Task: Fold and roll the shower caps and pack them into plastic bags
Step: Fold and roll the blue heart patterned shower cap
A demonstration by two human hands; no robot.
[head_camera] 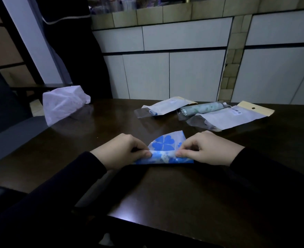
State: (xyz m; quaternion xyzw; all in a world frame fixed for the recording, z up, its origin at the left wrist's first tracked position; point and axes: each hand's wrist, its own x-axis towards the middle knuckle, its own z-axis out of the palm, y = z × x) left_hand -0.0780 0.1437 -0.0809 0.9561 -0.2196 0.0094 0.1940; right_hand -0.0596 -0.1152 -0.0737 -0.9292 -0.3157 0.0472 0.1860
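1. Dark desk [165, 190] runs from the camera's near edge out to white cabinet doors [183, 76] at twelve o'clock.
2. White crumpled bag [63, 103] sits at ten o'clock on the desk's far left corner.
3. Two flat plastic bags, one [165, 106] at twelve and one [231, 117] at one o'clock, flank a bagged green roll [201, 108].
4. Blue clover shower cap [165, 149] lies at desk centre, its near edge rolled.
5. Left hand [122, 151] pinches the roll's left end.
6. Right hand [208, 149] pinches its right end.
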